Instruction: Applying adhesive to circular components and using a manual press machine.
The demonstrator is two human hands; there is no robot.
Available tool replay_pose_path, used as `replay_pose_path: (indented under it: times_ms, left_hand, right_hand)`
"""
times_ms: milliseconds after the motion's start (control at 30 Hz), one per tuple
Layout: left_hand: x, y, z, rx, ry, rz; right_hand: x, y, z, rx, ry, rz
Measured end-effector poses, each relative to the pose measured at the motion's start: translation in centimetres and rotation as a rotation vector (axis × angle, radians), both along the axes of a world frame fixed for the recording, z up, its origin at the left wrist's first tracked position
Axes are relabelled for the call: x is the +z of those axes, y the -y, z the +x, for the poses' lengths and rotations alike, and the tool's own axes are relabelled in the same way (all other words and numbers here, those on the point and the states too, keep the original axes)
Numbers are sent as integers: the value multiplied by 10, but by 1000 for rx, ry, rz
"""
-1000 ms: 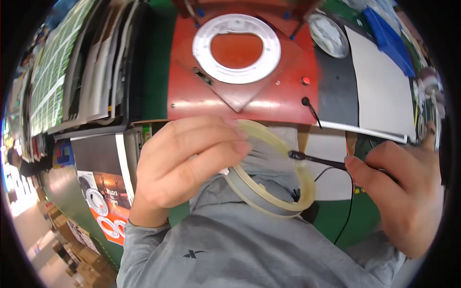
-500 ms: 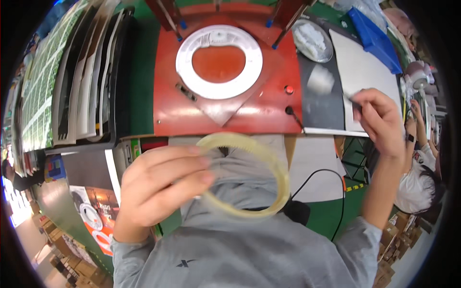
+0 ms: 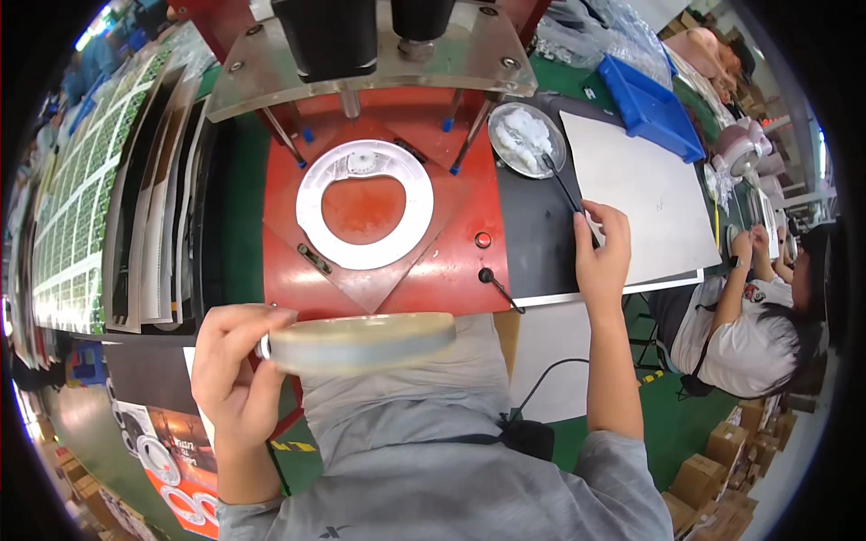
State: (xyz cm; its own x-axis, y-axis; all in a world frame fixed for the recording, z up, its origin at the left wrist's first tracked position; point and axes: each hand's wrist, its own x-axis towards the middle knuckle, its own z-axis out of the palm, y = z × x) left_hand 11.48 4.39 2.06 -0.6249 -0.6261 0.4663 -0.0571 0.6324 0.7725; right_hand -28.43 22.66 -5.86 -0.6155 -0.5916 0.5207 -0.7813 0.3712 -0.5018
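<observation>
Near the lower left my left hand point(image 3: 236, 374) is closed on a pale yellow plastic ring point(image 3: 365, 343), gripping its left end between thumb and fingers. The ring is tilted nearly edge-on and a little blurred. My right hand point(image 3: 604, 252) pinches a thin black stick point(image 3: 566, 191), whose tip touches the white paste point(image 3: 523, 138) in a round clear dish point(image 3: 552, 167). Beyond the yellow ring, a white ring-shaped plastic part point(image 3: 410, 221) lies flat on the red machine base point(image 3: 465, 279). A small white gear point(image 3: 363, 162) sits in its far side.
Above the white part hang the machine's clear plate point(image 3: 433, 77) and metal posts. A red button point(image 3: 483, 240) and a cable plug point(image 3: 486, 275) are on the base's right. Upright boards point(image 3: 158, 216) stand left. A blue tray point(image 3: 649, 108) and white sheet point(image 3: 640, 189) lie right. Another person sits far right.
My right hand has moved left, bringing the stick to the paste. The yellow ring has turned from facing up to nearly edge-on. My view has shifted, showing more of the machine.
</observation>
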Motion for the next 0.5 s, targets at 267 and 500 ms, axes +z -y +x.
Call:
replay_pose_path:
  times_ms: [267,500]
  left_hand:
    - [-13,8,-49,81,-195,564]
    - [-25,20,-89,203,-299,557]
  right_hand:
    - [82,45,108,528,-75,-268]
    - [88,113,163,725,-89,-43]
